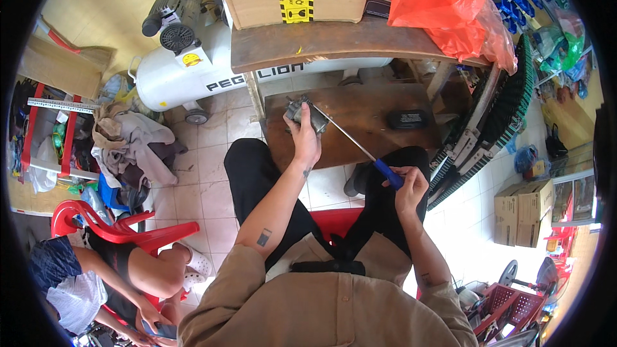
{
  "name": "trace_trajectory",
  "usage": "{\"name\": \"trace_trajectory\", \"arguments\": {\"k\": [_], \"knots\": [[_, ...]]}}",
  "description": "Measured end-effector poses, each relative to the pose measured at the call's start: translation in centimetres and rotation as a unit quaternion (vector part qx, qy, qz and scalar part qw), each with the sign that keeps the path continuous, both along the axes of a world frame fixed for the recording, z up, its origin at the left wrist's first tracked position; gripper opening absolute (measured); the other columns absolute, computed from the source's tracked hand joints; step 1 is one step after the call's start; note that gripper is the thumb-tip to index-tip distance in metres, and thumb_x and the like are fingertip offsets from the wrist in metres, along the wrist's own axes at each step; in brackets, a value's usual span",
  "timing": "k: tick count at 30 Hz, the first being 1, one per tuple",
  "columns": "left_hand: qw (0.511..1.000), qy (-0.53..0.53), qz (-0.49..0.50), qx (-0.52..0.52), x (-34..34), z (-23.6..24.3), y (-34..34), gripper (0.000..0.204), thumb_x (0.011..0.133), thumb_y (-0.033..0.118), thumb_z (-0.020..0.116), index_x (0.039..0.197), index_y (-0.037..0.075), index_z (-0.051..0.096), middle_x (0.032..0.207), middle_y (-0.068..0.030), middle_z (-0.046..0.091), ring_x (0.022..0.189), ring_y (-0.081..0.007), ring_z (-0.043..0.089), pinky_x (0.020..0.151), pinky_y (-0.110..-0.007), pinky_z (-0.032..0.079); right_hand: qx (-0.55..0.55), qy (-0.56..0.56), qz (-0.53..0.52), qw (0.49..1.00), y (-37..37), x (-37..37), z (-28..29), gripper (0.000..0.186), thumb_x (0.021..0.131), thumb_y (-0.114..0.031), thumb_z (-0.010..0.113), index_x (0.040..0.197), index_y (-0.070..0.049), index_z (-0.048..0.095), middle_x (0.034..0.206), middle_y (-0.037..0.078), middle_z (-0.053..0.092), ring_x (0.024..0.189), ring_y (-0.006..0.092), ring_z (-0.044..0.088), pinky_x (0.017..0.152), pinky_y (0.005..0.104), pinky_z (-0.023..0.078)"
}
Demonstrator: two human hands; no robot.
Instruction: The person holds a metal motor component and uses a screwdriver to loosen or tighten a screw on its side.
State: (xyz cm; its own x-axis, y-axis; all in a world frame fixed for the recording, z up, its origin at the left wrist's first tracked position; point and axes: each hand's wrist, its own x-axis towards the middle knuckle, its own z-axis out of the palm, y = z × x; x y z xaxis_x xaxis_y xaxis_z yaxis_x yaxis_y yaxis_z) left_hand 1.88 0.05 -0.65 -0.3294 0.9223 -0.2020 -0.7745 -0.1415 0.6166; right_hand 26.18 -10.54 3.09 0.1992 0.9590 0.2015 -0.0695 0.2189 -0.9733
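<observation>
My left hand (304, 144) is closed around a small, dark grey, lumpy metal part (316, 119), with the thumb lying across it. I cannot make out the part's exact kind. In my right hand (411, 189) is a long screwdriver (388, 174), gripped by its blue handle. Its thin steel shaft slants up and left, and the tip reaches the part's right side; whether it touches is too small to tell. Both hands are above my knees, in front of a low brown wooden shelf (360, 144). On that shelf lies a flat black case (407, 119).
Above the shelf, a wooden tabletop (276, 45) carries a cardboard box (257, 0) and an orange plastic bag (437, 0). A white air compressor (186, 80) stands behind. At lower left, another person (128, 270) sits on a red chair (148, 234). Cartons (524, 212) are stacked right.
</observation>
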Motion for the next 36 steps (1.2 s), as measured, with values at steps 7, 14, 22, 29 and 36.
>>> {"name": "trace_trajectory", "arguments": {"k": [7, 14, 22, 29, 36], "knots": [[0.998, 0.049, 0.018, -0.035, 1.4, 1.1, -0.4, 0.055, 0.095, 0.041, 0.066, 0.135, 0.02, 0.033, 0.124, -0.001, 0.049, 0.111, -0.0154, 0.05, 0.078, -0.033, 0.047, -0.132, 0.01, 0.024, 0.991, 0.7, 2.2, 1.9, 0.07, 0.107, -0.041, 0.038, 0.069, 0.011, 0.064, 0.084, 0.022, 0.07, 0.068, 0.026, 0.07, 0.061, 0.0326, 0.056], [1.0, -0.005, 0.027, -0.006, -0.8, -0.7, 0.8, 0.051, 0.098, 0.031, 0.064, 0.135, 0.02, 0.031, 0.114, -0.0052, 0.055, 0.091, -0.0217, 0.063, 0.081, -0.043, 0.057, -0.128, 0.051, 0.231, 0.963, 0.0, 2.2, 1.7, 0.018, 0.09, -0.003, 0.07, 0.106, 0.005, 0.07, 0.117, 0.015, 0.067, 0.105, 0.0196, 0.063, 0.092, 0.0331, 0.051], [0.996, 0.02, 0.071, -0.058, -0.7, 0.0, 0.4, 0.057, 0.096, 0.037, 0.066, 0.137, 0.021, 0.031, 0.122, -0.0027, 0.053, 0.102, -0.0179, 0.06, 0.082, -0.04, 0.056, -0.125, 0.026, 0.061, 0.99, 0.4, 0.4, 2.8, 0.03, 0.104, -0.013, 0.048, 0.128, 0.004, 0.056, 0.101, 0.017, 0.065, 0.081, 0.0257, 0.072, 0.071, 0.032, 0.062], [1.0, 0.003, 0.031, -0.003, 1.5, 1.4, -0.4, 0.049, 0.093, 0.016, 0.07, 0.127, 0.02, 0.035, 0.118, -0.0031, 0.052, 0.1, -0.0162, 0.058, 0.079, -0.037, 0.055, -0.093, -0.024, -0.038, 0.995, 0.3, 0.3, 1.4, 0.054, 0.108, -0.042, 0.027, 0.096, 0.002, 0.055, 0.077, 0.012, 0.063, 0.048, 0.0136, 0.058, 0.037, 0.021, 0.041], [0.999, 0.012, 0.032, 0.012, 1.5, 1.1, -0.4, 0.051, 0.089, 0.007, 0.074, 0.121, 0.02, 0.035, 0.111, -0.0017, 0.053, 0.097, -0.0128, 0.056, 0.078, -0.032, 0.053, -0.058, -0.025, -0.099, 0.993, 0.4, 0.5, 1.4, 0.044, 0.108, -0.034, 0.038, 0.087, 0.002, 0.054, 0.082, 0.012, 0.063, 0.043, 0.0116, 0.054, 0.033, 0.0196, 0.033]]}}
